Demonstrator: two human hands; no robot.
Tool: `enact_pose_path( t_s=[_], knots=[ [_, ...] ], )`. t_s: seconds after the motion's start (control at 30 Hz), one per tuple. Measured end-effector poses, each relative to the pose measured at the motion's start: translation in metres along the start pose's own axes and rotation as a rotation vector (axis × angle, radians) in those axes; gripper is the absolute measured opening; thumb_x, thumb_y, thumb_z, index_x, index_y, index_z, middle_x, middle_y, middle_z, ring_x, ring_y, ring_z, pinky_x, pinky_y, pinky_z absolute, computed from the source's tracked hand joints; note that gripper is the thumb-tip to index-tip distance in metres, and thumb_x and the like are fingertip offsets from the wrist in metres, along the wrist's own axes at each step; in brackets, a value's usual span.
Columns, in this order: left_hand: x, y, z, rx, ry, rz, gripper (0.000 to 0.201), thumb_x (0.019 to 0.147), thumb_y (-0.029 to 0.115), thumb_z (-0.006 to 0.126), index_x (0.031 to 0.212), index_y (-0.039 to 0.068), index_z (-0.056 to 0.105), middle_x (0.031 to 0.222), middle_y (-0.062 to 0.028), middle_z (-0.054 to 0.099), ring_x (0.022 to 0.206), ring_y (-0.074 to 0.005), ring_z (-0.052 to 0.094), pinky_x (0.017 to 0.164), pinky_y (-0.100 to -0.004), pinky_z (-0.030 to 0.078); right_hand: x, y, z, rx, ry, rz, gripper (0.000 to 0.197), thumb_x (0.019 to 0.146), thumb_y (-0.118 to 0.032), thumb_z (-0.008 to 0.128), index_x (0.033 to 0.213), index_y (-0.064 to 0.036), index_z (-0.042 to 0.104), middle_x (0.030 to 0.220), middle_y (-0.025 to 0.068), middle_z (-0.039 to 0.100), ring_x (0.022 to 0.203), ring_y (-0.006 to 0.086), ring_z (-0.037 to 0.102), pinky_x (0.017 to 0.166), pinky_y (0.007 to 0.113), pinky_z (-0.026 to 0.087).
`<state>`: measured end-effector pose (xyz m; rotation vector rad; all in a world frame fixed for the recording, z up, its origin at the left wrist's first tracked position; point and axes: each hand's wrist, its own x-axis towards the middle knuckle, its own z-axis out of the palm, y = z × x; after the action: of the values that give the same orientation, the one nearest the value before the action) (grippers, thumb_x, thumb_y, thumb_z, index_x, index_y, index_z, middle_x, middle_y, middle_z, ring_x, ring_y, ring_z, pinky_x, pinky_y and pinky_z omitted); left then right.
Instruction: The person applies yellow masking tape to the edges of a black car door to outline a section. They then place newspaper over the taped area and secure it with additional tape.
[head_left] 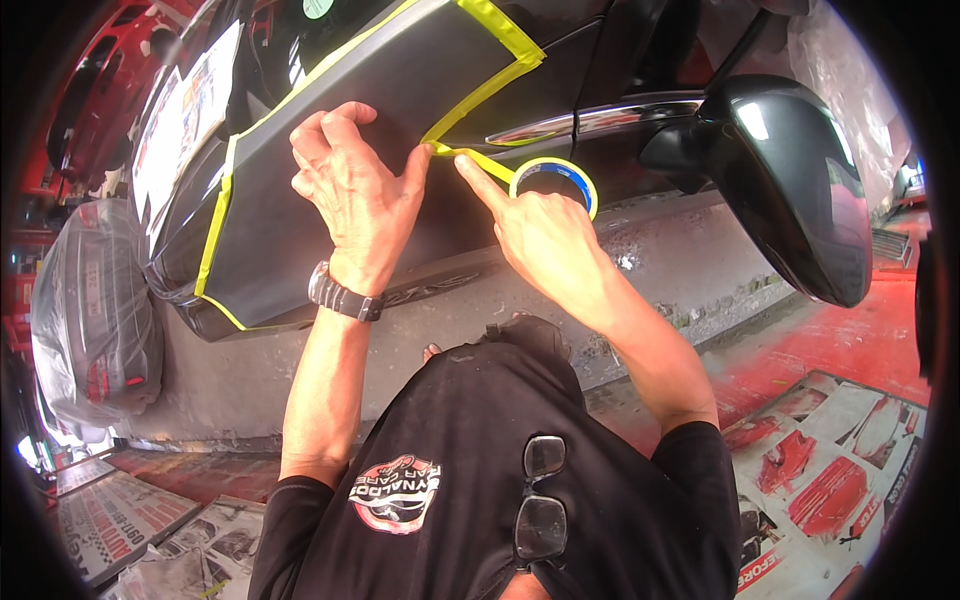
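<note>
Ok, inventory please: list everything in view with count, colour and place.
car: one, black, top
tape border: several strips, yellow, on the car
matte panel: one, dark, inside the tape border
tape roll: one, yellow with blue core, right of centre
side mirror: one, black, upper right
plastic sheeting: one, clear, upper right
printed sheets: several, multicoloured, upper left
wrapped object: one, greyish under plastic, far left
floor: one, red, lower right
printed boards: at least two, multicoloured, lower left and lower right
shirt: one, black, bottom centre
glasses: one pair, dark-framed, on the shirt
wristwatch: one, dark, left wrist
left hand: one, bare, thumb at a tape border corner
right hand: one, bare, at the tape roll
</note>
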<state>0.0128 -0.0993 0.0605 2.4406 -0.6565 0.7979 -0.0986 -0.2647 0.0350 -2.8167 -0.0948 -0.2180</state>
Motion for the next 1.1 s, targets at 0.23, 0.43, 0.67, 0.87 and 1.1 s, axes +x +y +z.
enact_pose_path(
  t_s=[0.23, 0.43, 0.67, 0.87, 1.1],
  knots=[
    [0.000, -0.002, 0.001, 0.005, 0.002, 0.006, 0.070, 0.070, 0.027, 0.095, 0.123, 0.011, 0.054, 0.124, -0.0120, 0.048, 0.123, -0.0314, 0.046, 0.091, -0.0489, 0.038, 0.002, 0.000, -0.004, -0.019, -0.030, -0.007, 0.063, 0.095, -0.007, 0.055, 0.157, -0.0038, 0.045, 0.063, 0.0188, 0.068, 0.055, 0.0335, 0.071, 0.055, 0.046, 0.058],
    [-0.001, -0.001, -0.001, -0.002, -0.004, 0.022, 0.070, 0.069, 0.027, 0.096, 0.124, 0.011, 0.054, 0.125, -0.0123, 0.048, 0.124, -0.0314, 0.046, 0.091, -0.0492, 0.038, 0.003, 0.000, -0.007, 0.000, -0.020, -0.019, 0.062, 0.095, -0.007, 0.055, 0.156, -0.0018, 0.046, 0.065, 0.0183, 0.068, 0.056, 0.0333, 0.071, 0.055, 0.046, 0.058],
    [-0.002, -0.004, 0.004, 0.016, -0.004, 0.048, 0.077, 0.067, 0.031, 0.098, 0.126, 0.010, 0.053, 0.127, -0.0129, 0.047, 0.125, -0.0320, 0.045, 0.094, -0.0493, 0.039, 0.005, 0.002, 0.005, 0.004, 0.041, -0.017, 0.067, 0.089, -0.004, 0.060, 0.156, -0.0042, 0.048, 0.062, 0.0168, 0.065, 0.052, 0.0314, 0.067, 0.051, 0.044, 0.054],
    [-0.006, -0.005, 0.010, 0.000, 0.034, 0.032, 0.081, 0.066, 0.033, 0.097, 0.130, 0.013, 0.051, 0.130, -0.0135, 0.043, 0.129, -0.0333, 0.040, 0.095, -0.0506, 0.035, 0.006, -0.006, 0.000, -0.014, 0.029, -0.016, 0.065, 0.092, -0.008, 0.059, 0.154, 0.0029, 0.046, 0.061, 0.0145, 0.067, 0.052, 0.0283, 0.069, 0.051, 0.043, 0.057],
    [-0.001, -0.004, 0.006, 0.034, 0.023, 0.026, 0.081, 0.066, 0.035, 0.099, 0.128, 0.010, 0.052, 0.127, -0.0115, 0.048, 0.126, -0.0322, 0.045, 0.094, -0.0502, 0.040, 0.003, -0.004, 0.005, -0.016, 0.076, -0.024, 0.062, 0.094, -0.008, 0.058, 0.154, 0.0028, 0.047, 0.061, 0.0145, 0.067, 0.051, 0.0279, 0.069, 0.050, 0.042, 0.056]
  ],
)
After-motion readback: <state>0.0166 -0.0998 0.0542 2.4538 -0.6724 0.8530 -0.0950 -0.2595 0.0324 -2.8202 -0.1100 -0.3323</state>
